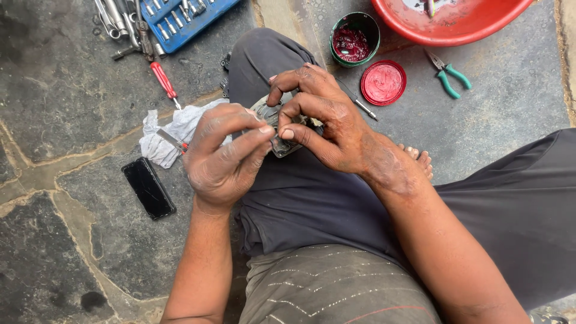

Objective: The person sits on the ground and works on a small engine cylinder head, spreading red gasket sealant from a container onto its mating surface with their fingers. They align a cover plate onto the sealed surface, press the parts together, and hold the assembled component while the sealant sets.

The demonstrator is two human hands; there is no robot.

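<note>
Both hands meet over the person's knee, on a small grey metal part (277,123) resting there. The left hand (225,157) pinches its near edge between thumb and forefinger; the right hand (321,117) curls over it, fingertips pressed to its top. Left of the part lie a white rag (174,129) and a black phone (148,187) on the stone floor. Beyond the part stand an open tin of red grease (354,39), its red lid (383,82), green-handled pliers (449,75) and a red basin (456,24).

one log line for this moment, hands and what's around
left hand: pinching metal part | right hand: gripping it over knee | nearby: white rag, black phone, red grease tin
</note>
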